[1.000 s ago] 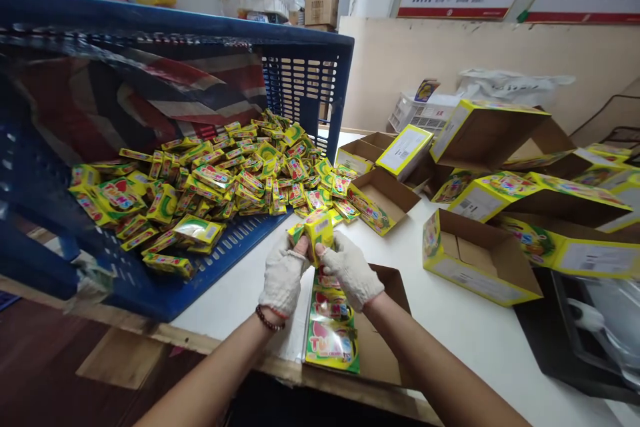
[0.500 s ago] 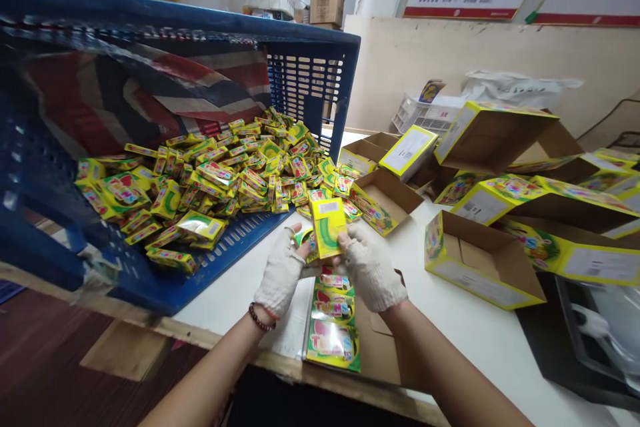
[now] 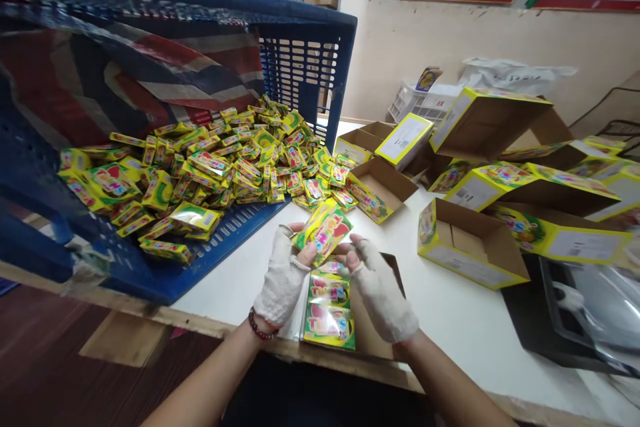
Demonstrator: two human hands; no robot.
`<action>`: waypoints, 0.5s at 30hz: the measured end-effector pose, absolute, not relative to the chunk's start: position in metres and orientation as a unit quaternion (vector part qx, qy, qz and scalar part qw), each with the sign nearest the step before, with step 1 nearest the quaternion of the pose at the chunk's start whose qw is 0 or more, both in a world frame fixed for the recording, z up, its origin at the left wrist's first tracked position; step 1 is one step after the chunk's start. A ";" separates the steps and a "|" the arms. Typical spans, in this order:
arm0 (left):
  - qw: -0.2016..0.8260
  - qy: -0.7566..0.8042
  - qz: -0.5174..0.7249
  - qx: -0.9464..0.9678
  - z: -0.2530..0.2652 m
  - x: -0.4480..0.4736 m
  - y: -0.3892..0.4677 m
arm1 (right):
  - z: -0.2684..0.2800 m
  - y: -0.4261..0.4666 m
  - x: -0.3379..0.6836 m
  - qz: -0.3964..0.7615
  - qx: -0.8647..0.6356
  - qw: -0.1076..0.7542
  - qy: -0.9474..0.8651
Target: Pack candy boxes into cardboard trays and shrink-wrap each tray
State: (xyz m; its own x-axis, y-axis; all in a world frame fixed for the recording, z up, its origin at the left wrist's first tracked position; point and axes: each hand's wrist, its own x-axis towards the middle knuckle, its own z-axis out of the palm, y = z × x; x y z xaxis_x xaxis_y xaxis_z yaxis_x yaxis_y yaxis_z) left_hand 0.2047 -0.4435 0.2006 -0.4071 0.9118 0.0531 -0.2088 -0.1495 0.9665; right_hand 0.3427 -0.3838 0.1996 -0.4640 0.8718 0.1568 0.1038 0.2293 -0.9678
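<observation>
My left hand (image 3: 283, 273), in a white fingerless glove, is closed on a small yellow-green box (image 3: 324, 232), its thumb on the printed face. The box is tilted, its colourful lettering facing up. My right hand (image 3: 377, 283), gloved alike, is just right of the box with its fingers apart; it appears not to grip it. Below both hands lies an open cardboard carton (image 3: 373, 327) at the table's front edge. Similar small boxes (image 3: 329, 323) stand in a row along its left side. My right hand covers part of the carton.
A blue plastic crate (image 3: 320, 73) lies on its side at the left, with a heap of small boxes (image 3: 235, 153) spilling onto the white table (image 3: 400, 240). Open display cartons (image 3: 470, 240) are piled at the right, beside a black device (image 3: 545, 320) with a clear cover.
The box between my hands has turned from its plain barcode side to its lettered side. My right hand has come off it and opened. The view has shifted slightly.
</observation>
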 end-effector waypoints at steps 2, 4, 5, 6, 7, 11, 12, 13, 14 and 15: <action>0.384 0.533 0.623 0.425 0.198 0.217 -0.443 | 0.206 -0.389 0.341 0.626 -0.330 0.362 -0.607; 0.366 0.545 0.589 0.472 0.195 0.225 -0.445 | 0.215 -0.384 0.352 0.628 -0.321 0.391 -0.591; 0.343 0.557 0.575 0.492 0.193 0.225 -0.446 | 0.219 -0.378 0.364 0.595 -0.340 0.412 -0.600; 0.306 0.576 0.556 0.516 0.191 0.225 -0.449 | 0.221 -0.371 0.380 0.549 -0.372 0.426 -0.615; 0.261 0.590 0.528 0.552 0.189 0.222 -0.452 | 0.220 -0.365 0.399 0.492 -0.415 0.433 -0.631; 0.131 0.507 0.346 0.778 0.184 0.213 -0.470 | 0.187 -0.354 0.481 0.271 -0.573 0.360 -0.685; 0.117 0.471 0.301 0.821 0.183 0.213 -0.476 | 0.175 -0.355 0.496 0.232 -0.593 0.297 -0.712; 0.103 0.447 0.261 0.849 0.181 0.214 -0.481 | 0.165 -0.357 0.506 0.196 -0.605 0.221 -0.739; 0.088 0.439 0.229 0.864 0.179 0.215 -0.485 | 0.157 -0.359 0.514 0.162 -0.609 0.139 -0.764; 0.073 0.442 0.205 0.870 0.177 0.217 -0.489 | 0.154 -0.360 0.518 0.132 -0.608 0.059 -0.781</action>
State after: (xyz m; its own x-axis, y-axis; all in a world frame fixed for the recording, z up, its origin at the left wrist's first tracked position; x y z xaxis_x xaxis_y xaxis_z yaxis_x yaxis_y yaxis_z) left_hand 0.2169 -0.4890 0.1772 0.5260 0.7989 0.2916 0.7390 -0.5991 0.3082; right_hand 0.5177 -0.3603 0.1537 -0.2549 0.9645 -0.0688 0.9336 0.2269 -0.2772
